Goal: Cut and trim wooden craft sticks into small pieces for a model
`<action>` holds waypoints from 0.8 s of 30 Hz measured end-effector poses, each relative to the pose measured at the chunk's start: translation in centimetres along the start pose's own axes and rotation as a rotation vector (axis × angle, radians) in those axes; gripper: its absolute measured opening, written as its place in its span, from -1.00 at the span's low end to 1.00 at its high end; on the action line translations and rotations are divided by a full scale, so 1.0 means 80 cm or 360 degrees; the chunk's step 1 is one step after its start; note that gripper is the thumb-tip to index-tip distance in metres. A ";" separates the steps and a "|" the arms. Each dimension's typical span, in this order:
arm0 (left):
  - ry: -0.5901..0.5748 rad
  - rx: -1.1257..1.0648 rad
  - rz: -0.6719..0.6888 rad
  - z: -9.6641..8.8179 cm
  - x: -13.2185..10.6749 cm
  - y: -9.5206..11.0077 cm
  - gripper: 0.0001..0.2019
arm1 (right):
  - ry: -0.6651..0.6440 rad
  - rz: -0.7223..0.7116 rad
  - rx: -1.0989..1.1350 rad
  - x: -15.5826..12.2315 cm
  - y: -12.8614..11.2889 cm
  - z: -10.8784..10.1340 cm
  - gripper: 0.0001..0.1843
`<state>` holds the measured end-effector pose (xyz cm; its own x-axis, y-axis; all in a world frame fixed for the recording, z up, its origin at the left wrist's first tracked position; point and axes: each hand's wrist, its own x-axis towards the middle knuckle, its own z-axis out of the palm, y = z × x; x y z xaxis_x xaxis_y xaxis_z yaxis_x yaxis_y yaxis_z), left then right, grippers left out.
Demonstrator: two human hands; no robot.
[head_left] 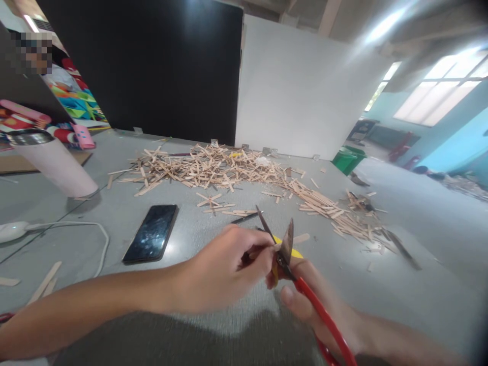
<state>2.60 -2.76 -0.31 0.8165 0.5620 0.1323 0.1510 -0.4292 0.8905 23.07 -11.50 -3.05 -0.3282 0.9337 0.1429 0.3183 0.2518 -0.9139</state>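
My right hand (320, 305) is closed round a pair of scissors (324, 310) with red handles, its dark blades spread apart and pointing up and away. My left hand (232, 269) is closed in a pinch beside the blades. A small pale end of a wooden stick (277, 247) shows at its fingertips, between the blades; the fingers hide the rest. A yellow thing (295, 251) lies behind the blades and between my hands, its kind unclear. Just past the blades another flat stick end (302, 238) shows.
A heap of wooden craft sticks (206, 168) spreads along the far side, trailing right in a loose row (324, 206). A black phone (151, 234), white cable (102, 239) and pink tumbler (53, 162) stand left. Black (163, 66) and white panels (297, 86) rise behind. A person (61, 76) is far left.
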 end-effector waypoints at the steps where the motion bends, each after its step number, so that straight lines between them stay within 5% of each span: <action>1: -0.0001 -0.0007 0.0012 0.000 0.000 0.000 -0.70 | 0.0014 0.0000 0.0002 0.000 0.002 0.001 -0.57; 10: -0.0057 -0.0050 0.0000 -0.001 0.000 0.003 -0.73 | 0.0128 -0.0072 0.0066 -0.002 0.033 0.014 -0.80; 24: -0.0052 -0.0151 0.0037 0.002 0.001 0.002 -0.74 | 0.0089 0.0138 0.0286 0.000 0.057 0.024 -0.60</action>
<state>2.79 -2.83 -0.23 0.8372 0.5286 0.1404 0.0797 -0.3718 0.9249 22.80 -10.87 -7.94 -0.2548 0.9639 0.0770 0.1779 0.1250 -0.9761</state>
